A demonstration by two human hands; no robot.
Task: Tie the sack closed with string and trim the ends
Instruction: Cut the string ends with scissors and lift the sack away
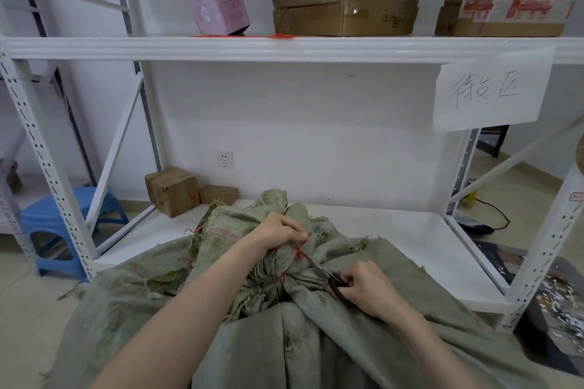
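- The left hand [278,230] pinches the red string [298,252] at the gathered neck of the sack [331,335].
- The right hand [368,289] grips black-handled scissors [335,286], blades at the string.
- The sack leans on the bottom shelf [410,240].
- A paper sign [493,91] reads "待发区".

A white metal shelf [284,49] carries a pink box [218,9] and two brown cartons [346,0] [505,6]. A handwritten paper sign [491,93] hangs from its edge. Below, two small cartons [172,191] [218,194] sit near a wall socket [225,159]; a blue stool [60,224] stands at left.
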